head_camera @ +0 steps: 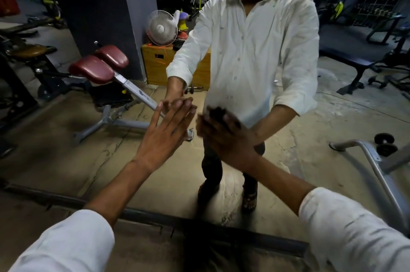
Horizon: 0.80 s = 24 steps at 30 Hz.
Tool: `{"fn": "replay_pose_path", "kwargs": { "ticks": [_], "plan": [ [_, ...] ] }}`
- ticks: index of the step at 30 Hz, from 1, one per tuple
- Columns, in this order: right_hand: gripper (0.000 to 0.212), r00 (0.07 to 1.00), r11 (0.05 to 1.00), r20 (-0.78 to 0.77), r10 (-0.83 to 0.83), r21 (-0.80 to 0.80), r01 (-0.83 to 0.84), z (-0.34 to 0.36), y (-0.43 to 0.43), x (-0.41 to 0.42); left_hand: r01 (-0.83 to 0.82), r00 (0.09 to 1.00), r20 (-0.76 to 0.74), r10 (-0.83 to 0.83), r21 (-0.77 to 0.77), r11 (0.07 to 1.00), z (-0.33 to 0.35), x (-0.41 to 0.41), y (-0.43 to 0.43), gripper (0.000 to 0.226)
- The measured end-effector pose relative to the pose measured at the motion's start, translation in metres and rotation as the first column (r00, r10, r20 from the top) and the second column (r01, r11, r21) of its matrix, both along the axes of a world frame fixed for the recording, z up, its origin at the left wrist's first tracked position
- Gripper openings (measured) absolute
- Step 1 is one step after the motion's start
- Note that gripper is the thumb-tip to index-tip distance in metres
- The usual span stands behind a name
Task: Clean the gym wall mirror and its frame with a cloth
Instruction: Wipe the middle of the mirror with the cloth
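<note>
Counts at the gym mirror: single items mostly, with a few pairs.

One wall mirror [66,149] with one dark frame rail [155,216] showing along its bottom edge. Two hands lie on the glass, the left hand [164,136] and the right hand [226,140], below them two white sleeves [66,245]. One dark cloth [216,111], blurred, under the right fingers. In the reflection: one person [250,50], two maroon pads [91,68] on one inclined bench [133,87], one white fan [162,27], one wooden box [155,65] and one black flat bench [355,58].
</note>
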State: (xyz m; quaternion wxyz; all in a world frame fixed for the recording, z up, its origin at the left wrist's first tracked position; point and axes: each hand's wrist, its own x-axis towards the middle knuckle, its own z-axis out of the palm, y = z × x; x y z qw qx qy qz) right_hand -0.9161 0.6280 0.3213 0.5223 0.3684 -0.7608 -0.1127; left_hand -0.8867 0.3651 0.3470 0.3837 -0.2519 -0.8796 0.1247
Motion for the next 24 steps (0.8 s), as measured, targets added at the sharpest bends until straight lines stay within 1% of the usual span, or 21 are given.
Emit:
{"fn": "replay_pose_path", "kwargs": {
  "ticks": [1, 2, 3, 4, 5, 6, 7, 8, 9, 11, 12, 13, 15, 17, 18, 20, 21, 22, 23, 24],
  "plan": [
    [0.052, 0.999, 0.993, 0.046, -0.004, 0.114, -0.001, -0.029, 0.004, 0.006, 0.002, 1.000, -0.009, -0.002, 0.009, 1.000, 0.001, 0.001, -0.006, 0.089],
    [0.056, 0.995, 0.964, 0.094, -0.021, 0.266, -0.005, -0.055, 0.010, 0.012, -0.002, 1.000, -0.023, 0.002, 0.008, 1.000, 0.003, 0.001, -0.012, 0.094],
    [0.061, 0.991, 0.908, 0.123, -0.048, 0.419, -0.008, -0.077, 0.017, 0.018, -0.019, 0.999, -0.038, 0.019, 0.001, 1.000, 0.005, 0.001, -0.020, 0.100],
    [0.065, 0.987, 0.842, 0.137, -0.083, 0.539, -0.004, -0.092, 0.022, 0.021, -0.047, 0.998, -0.049, 0.047, 0.003, 0.999, 0.008, 0.001, -0.028, 0.106],
    [0.068, 0.984, 0.797, 0.136, -0.112, 0.604, 0.008, -0.097, 0.024, 0.022, -0.077, 0.996, -0.046, 0.078, 0.025, 0.997, 0.011, 0.001, -0.036, 0.111],
    [0.068, 0.987, 0.787, 0.119, -0.109, 0.616, 0.013, -0.096, 0.024, 0.021, -0.099, 0.994, -0.030, 0.101, 0.056, 0.993, 0.016, 0.001, -0.044, 0.113],
    [0.066, 0.990, 0.808, 0.110, -0.087, 0.589, 0.006, -0.087, 0.022, 0.019, -0.108, 0.994, -0.011, 0.109, 0.077, 0.991, 0.021, 0.002, -0.051, 0.115],
    [0.062, 0.993, 0.856, 0.104, -0.059, 0.517, -0.003, -0.072, 0.018, 0.016, -0.104, 0.995, 0.002, 0.104, 0.077, 0.992, 0.025, 0.002, -0.057, 0.115],
    [0.056, 0.996, 0.910, 0.090, -0.029, 0.413, -0.011, -0.048, 0.013, 0.014, -0.092, 0.996, 0.010, 0.092, 0.066, 0.994, 0.028, 0.002, -0.061, 0.116],
    [0.045, 0.999, 0.994, 0.042, 0.020, 0.106, -0.024, 0.017, -0.002, 0.007, -0.070, 0.997, 0.024, 0.069, 0.051, 0.996, 0.032, 0.001, -0.065, 0.116],
    [0.044, 1.000, 1.000, 0.002, 0.018, -0.020, -0.018, 0.050, -0.009, 0.000, -0.062, 0.998, 0.030, 0.061, 0.053, 0.997, 0.032, 0.001, -0.064, 0.116],
    [0.045, 0.999, 0.997, -0.034, 0.015, -0.075, -0.018, 0.079, -0.015, -0.007, -0.060, 0.998, 0.033, 0.058, 0.059, 0.996, 0.031, 0.002, -0.062, 0.115],
    [0.044, 0.999, 0.995, -0.042, 0.019, -0.093, -0.023, 0.103, -0.028, -0.018, -0.069, 0.997, 0.034, 0.067, 0.068, 0.995, 0.031, 0.004, -0.059, 0.114],
    [0.047, 1.000, 0.997, 0.009, -0.008, -0.081, 0.008, 0.090, -0.037, -0.016, -0.075, 0.997, 0.027, 0.073, 0.071, 0.995, 0.031, 0.005, -0.058, 0.112],
    [0.048, 1.000, 0.999, 0.027, -0.006, -0.038, 0.007, 0.074, -0.041, -0.011, -0.073, 0.997, 0.020, 0.072, 0.069, 0.995, 0.031, 0.005, -0.058, 0.110],
    [0.049, 1.000, 0.988, 0.007, 0.028, 0.149, -0.029, 0.047, -0.040, -0.004, -0.065, 0.998, 0.016, 0.065, 0.057, 0.996, 0.033, 0.005, -0.060, 0.113],
    [0.050, 0.999, 0.976, 0.008, 0.038, 0.213, -0.039, 0.044, -0.035, -0.002, -0.062, 0.998, 0.019, 0.061, 0.048, 0.997, 0.033, 0.004, -0.061, 0.115],
    [0.050, 0.999, 0.971, 0.014, 0.044, 0.233, -0.046, 0.051, -0.031, -0.003, -0.060, 0.998, 0.015, 0.059, 0.042, 0.997, 0.034, 0.004, -0.063, 0.116],
    [0.051, 0.999, 0.975, 0.003, 0.048, 0.218, -0.048, 0.064, -0.029, -0.007, -0.060, 0.998, 0.006, 0.060, 0.040, 0.997, 0.035, 0.004, -0.064, 0.115],
    [0.051, 0.999, 0.986, -0.001, 0.050, 0.158, -0.049, 0.080, -0.030, -0.009, -0.066, 0.998, 0.000, 0.066, 0.038, 0.997, 0.035, 0.005, -0.065, 0.113]
  ]
}}
